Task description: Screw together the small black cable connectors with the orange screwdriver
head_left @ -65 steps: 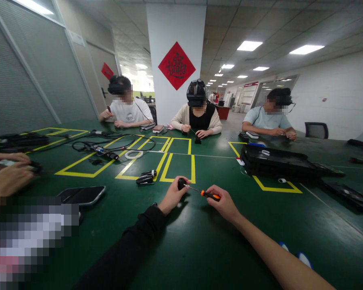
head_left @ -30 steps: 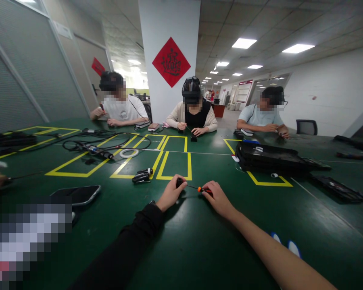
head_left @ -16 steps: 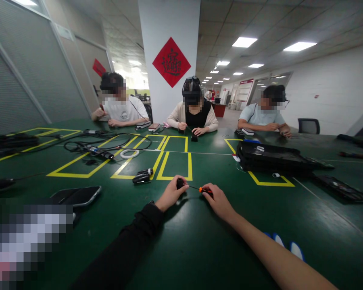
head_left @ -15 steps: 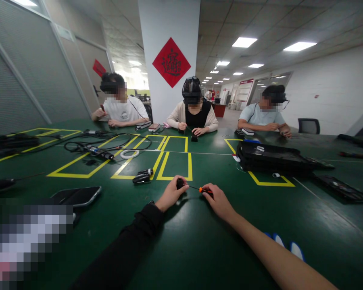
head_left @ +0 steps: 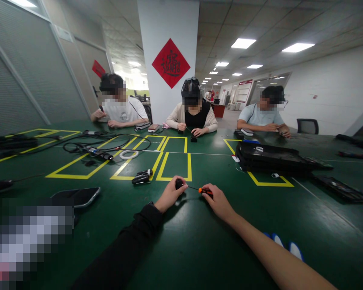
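My left hand [head_left: 170, 196] is closed around a small black part [head_left: 179, 183]; the fingers cover much of it, so its kind cannot be made out. Facing it, my right hand [head_left: 217, 201] grips a screwdriver [head_left: 201, 190] with a black and orange handle. The thin shaft points left and its tip meets the black part or ends right beside it; the contact is hidden by my left fingers. Both hands are just above the green table [head_left: 181, 249]. Two small black pieces [head_left: 142, 176], one with a white end, lie beyond my left hand.
Black equipment [head_left: 266, 156] lies at the right, with a flat dark board [head_left: 340, 188] nearby. Cables [head_left: 99, 151], a white ring [head_left: 129, 154] and a phone [head_left: 78, 196] are on the left. Yellow tape [head_left: 189, 167] marks the tabletop. Three people sit across, one handling a small black object [head_left: 194, 138].
The whole view has shifted very slightly. My hands keep the same hold on the black part and the screwdriver, with no other clear movement.
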Available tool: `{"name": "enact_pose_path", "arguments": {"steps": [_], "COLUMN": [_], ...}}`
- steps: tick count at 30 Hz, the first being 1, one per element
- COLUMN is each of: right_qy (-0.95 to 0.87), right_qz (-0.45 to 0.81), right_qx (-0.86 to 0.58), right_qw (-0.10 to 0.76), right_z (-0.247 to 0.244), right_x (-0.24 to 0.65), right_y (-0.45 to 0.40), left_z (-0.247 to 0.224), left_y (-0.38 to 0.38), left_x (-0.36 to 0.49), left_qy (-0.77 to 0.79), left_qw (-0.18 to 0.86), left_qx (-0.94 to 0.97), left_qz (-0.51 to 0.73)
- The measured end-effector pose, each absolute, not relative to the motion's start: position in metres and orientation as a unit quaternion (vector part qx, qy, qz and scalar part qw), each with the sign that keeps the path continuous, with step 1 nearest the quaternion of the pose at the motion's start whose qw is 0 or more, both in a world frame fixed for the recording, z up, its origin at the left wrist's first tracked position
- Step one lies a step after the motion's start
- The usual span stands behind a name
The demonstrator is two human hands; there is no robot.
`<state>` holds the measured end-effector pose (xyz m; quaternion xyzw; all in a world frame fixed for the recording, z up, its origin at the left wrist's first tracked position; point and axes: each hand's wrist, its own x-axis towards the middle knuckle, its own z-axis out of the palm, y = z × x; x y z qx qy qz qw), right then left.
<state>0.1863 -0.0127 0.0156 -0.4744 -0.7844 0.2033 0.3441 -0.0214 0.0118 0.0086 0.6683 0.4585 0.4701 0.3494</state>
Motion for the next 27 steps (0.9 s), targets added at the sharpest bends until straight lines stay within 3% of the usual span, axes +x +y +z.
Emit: {"name": "enact_pose_path", "arguments": {"steps": [27], "right_qy": [-0.788], "right_qz": [0.199], "right_qx": [-0.466], "right_qw": [0.350], "right_z": [0.0185], "right_x": [0.1860], "right_y": [-0.0131], "left_z": [0.0054], "left_y": [0.0128], "left_x": [-0.0214], "left_qy": [0.456], "left_qw": [0.344], "left_qx": [0.672], "left_qz": [0.471]}}
